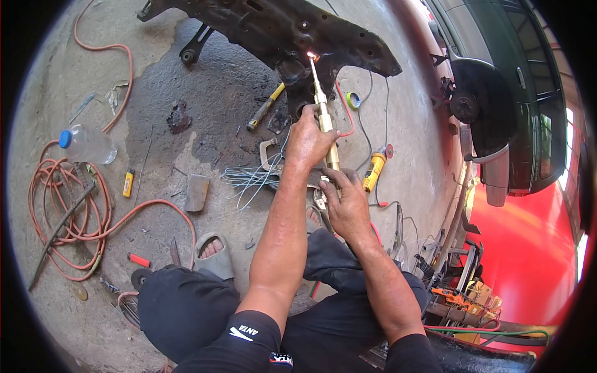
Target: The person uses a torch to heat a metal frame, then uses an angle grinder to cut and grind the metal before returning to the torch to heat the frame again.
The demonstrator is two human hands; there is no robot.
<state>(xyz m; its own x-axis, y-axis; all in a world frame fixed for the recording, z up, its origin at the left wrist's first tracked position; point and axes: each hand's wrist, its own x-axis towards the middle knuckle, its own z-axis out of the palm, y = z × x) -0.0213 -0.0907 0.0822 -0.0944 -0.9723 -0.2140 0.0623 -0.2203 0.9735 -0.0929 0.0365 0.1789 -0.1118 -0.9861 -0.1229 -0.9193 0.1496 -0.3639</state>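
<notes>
A long brass gas torch [324, 121] points away from me, and its tip glows bright orange against a dark metal car subframe [261, 25]. My left hand [309, 140] is closed around the torch's barrel, toward the front. Lower down, my right hand [348, 204] grips the rear of the handle near its valve end. The subframe lies across the top of the view, over a dark wet patch of floor. A yellow-handled hammer [266, 107] lies just left of the torch, its head end partly hidden by the subframe.
Right of my hands lies a yellow angle grinder [376, 168] with cables, below a roll of green tape [352, 100]. Left are a coiled orange hose [68, 205], a water bottle [87, 143] and loose wire [249, 177]. A dark vehicle [516, 93] stands on the right.
</notes>
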